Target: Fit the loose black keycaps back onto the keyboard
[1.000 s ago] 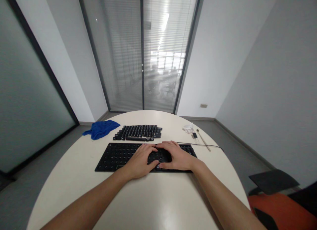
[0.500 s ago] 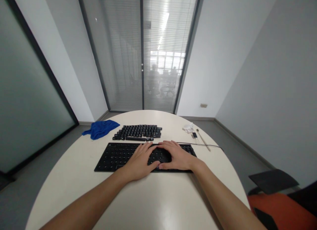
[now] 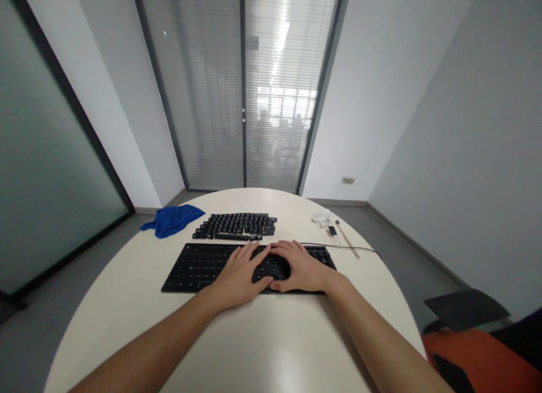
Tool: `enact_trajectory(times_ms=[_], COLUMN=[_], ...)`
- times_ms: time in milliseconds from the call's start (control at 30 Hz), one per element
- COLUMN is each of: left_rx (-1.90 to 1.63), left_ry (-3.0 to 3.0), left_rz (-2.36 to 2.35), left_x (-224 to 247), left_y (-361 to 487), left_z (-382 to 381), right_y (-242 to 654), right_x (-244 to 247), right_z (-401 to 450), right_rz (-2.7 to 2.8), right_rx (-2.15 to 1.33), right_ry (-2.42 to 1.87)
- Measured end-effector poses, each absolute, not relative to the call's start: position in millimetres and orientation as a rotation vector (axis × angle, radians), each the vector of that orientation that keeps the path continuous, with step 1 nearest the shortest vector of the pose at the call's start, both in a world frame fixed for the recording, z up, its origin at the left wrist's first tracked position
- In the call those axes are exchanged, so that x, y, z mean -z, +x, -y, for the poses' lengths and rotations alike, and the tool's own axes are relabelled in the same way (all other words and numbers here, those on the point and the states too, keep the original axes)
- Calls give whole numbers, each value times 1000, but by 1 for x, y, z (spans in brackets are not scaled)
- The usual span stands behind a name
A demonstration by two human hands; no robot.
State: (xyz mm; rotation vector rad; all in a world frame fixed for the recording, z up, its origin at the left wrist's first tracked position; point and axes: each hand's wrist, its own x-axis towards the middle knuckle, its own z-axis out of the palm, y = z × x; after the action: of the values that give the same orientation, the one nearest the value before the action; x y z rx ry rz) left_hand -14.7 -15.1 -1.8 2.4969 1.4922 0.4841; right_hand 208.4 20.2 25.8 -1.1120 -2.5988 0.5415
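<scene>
A black keyboard [image 3: 192, 269] with most keycaps off lies flat on the table, its bare switch positions showing on the left. My left hand [image 3: 241, 273] lies over its middle, fingers stretched forward and thumb spread. Beside it my right hand [image 3: 302, 267] rests over the right part, its fingers bent inward a little. The two thumb tips meet near the keyboard's front edge, and the index fingers come close at the back, framing a patch of the board. Neither hand shows anything held. Behind the keyboard, loose black keycaps [image 3: 239, 223] are laid out in rows.
The round white table [image 3: 271, 342] carries a blue cloth [image 3: 173, 219] at the back left. At the back right are a crumpled white item [image 3: 322, 218], a small black piece [image 3: 332, 231], a thin stick-like brush [image 3: 348, 239] and the cable [image 3: 359, 248]. An orange chair [image 3: 478, 359] stands right.
My right hand has shifted very slightly to the left over the keyboard. Everything else looks the same.
</scene>
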Motion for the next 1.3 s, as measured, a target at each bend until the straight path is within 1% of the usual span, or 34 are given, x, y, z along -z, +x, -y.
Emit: enact_trajectory(times_ms=[600,900,1033,1300], left_rx=[-597,-776,-810,-660], left_ry=[2687,2715,2704,2728], left_rz=[-1564,-1454,-1554,-1620], left_x=[12,0,4,12], left_y=[-12,-17,-14,-22], left_z=[16,-13,-25,-31], right_y=[212,212,213,214], right_x=[-32,-35,-36,-37], right_z=[-17,-17,-18,-17], right_rz=[2668,2664,2655,2668], right_rx=[-509,-549,-579,-601], right_ry=[-1125,-1099,-1094,-1078])
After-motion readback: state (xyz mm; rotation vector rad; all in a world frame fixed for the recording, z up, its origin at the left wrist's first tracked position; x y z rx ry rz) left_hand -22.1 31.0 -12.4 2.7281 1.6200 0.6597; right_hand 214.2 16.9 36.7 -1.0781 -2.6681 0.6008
